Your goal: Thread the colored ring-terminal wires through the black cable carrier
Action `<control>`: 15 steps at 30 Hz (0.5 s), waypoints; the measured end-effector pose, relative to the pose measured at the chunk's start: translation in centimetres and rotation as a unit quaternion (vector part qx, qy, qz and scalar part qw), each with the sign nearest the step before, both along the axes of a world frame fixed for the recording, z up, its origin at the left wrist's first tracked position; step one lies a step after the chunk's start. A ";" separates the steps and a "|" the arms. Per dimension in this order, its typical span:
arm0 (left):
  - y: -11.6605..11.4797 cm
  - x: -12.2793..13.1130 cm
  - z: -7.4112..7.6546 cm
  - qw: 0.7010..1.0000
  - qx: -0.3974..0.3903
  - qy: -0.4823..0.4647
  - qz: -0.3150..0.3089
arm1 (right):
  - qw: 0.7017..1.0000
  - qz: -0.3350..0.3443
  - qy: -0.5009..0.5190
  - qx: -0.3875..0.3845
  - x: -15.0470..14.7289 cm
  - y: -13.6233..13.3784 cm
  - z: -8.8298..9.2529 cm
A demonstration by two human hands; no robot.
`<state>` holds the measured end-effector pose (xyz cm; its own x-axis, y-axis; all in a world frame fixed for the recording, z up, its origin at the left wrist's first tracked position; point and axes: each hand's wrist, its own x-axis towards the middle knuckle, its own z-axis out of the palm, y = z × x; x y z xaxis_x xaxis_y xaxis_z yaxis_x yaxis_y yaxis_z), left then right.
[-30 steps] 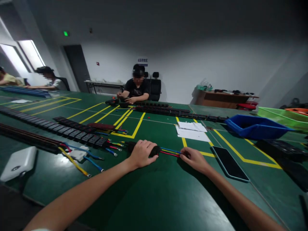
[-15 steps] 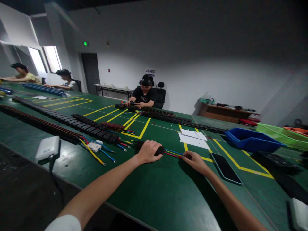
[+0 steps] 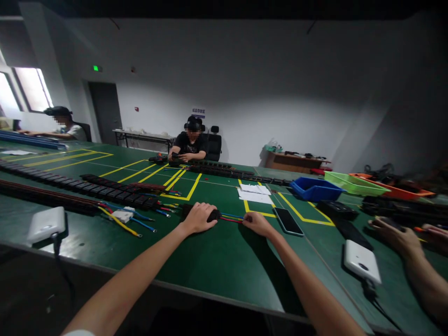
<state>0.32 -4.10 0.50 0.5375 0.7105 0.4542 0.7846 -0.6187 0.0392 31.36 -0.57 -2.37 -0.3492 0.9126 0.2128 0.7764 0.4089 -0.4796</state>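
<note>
My left hand is wrapped over a short black cable chain piece on the green table, hiding most of it. From its right end run several thin wires in blue, yellow and red. At their far ends my right hand is closed with its fingertips pinched on them; the tips are hidden. To the left lies a long segmented black cable chain, with lugged wires coming out of its near end.
A phone and white papers lie right of my hands. Beyond are a blue bin and a green bin. White power banks sit near the edge. A co-worker's hand works at right; another person sits opposite.
The view has turned to the right, bringing a co-worker's hands and an orange bin into sight. Both my hands keep their hold on the cable chain and wires.
</note>
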 end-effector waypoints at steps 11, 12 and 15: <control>-3.0 1.7 -0.3 0.999 0.029 -0.013 0.035 | 0.996 -0.078 0.032 0.015 -0.1 -3.9 -0.5; -3.1 1.8 -0.4 0.999 0.032 -0.014 0.037 | 0.996 -0.082 0.035 0.018 -0.1 -4.1 -0.5; -3.3 1.9 -0.4 0.998 0.037 -0.015 0.041 | 0.995 -0.091 0.040 0.029 -0.2 -4.5 -0.5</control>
<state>2.23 -7.38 0.15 0.4643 0.7163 0.5210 0.8323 -0.5539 0.0198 31.20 -5.10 -2.90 -0.1594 0.9446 0.2868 0.8009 0.2936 -0.5219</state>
